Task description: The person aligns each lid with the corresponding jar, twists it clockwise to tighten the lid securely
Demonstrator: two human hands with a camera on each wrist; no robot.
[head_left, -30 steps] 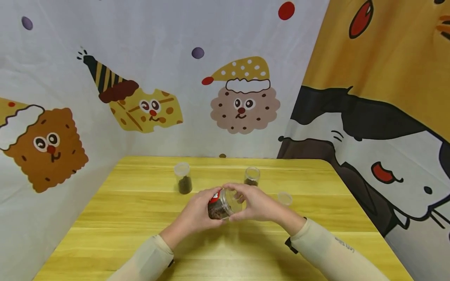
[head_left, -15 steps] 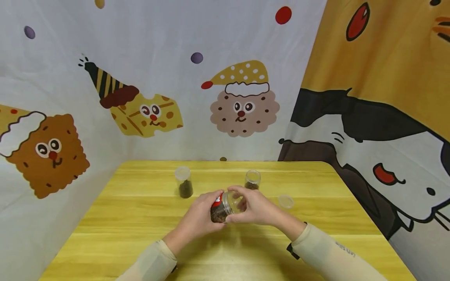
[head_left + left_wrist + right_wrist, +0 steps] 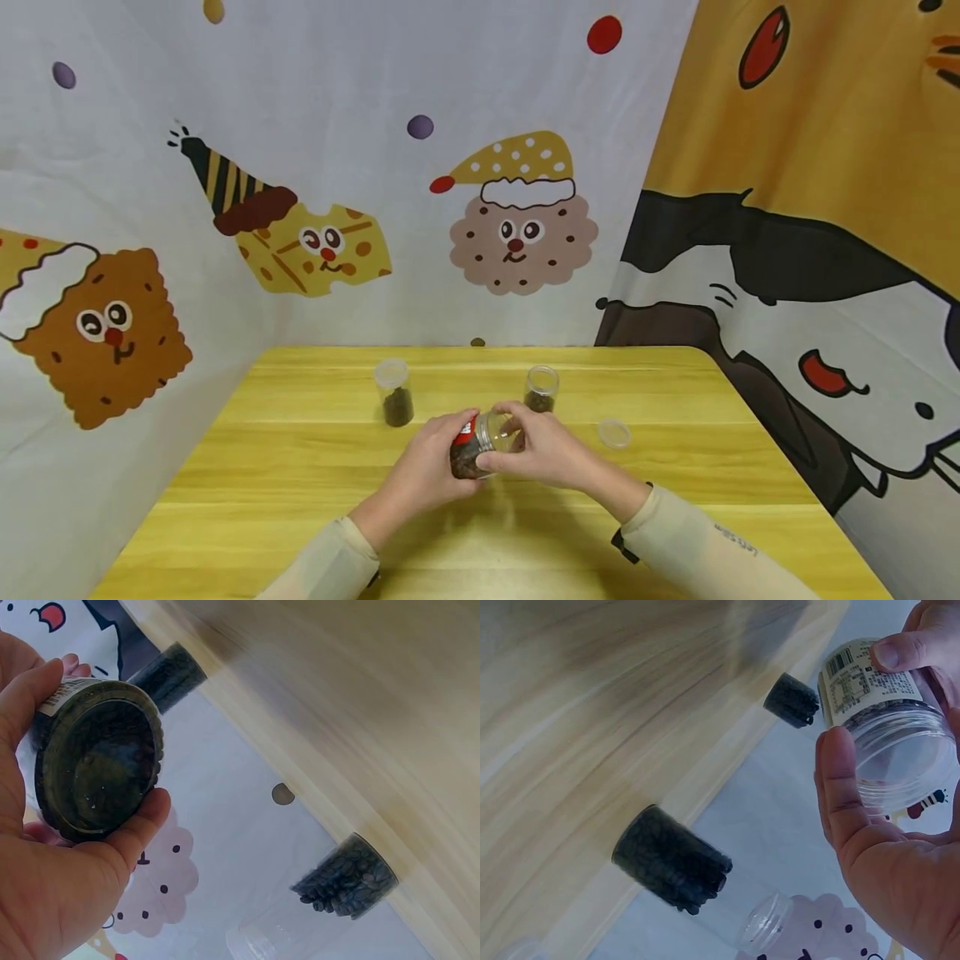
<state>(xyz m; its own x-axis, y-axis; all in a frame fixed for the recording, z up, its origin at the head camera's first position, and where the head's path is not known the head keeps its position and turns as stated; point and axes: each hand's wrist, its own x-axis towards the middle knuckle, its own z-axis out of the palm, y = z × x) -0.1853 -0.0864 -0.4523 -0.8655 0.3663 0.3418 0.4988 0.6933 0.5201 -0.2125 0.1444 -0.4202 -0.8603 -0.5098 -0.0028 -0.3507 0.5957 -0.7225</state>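
In the head view my left hand (image 3: 427, 467) grips the body of a clear jar (image 3: 467, 454), which lies tilted above the table. Dark contents and a red label show through and on it. My right hand (image 3: 543, 446) curls thumb and fingers round the jar's clear ringed end. From the right wrist, a printed white label (image 3: 870, 690) and the clear ridged end (image 3: 907, 757) are visible; whether a lid sits there I cannot tell. The left wrist view shows the jar's round base (image 3: 101, 761), with fingers around its side.
Behind the hands stand two clear jars part filled with dark bean-like pieces: a left jar (image 3: 396, 404) with its lid (image 3: 391, 372) on, and an open-topped right jar (image 3: 541, 392). A loose clear lid (image 3: 615, 433) lies on the wooden table (image 3: 300, 475). Printed curtains hang behind.
The right thumb has shifted left onto the jar's ringed edge, and the right fingers have turned slightly around that end. The left hand keeps its grip. The whole scene sits slightly lower in view.
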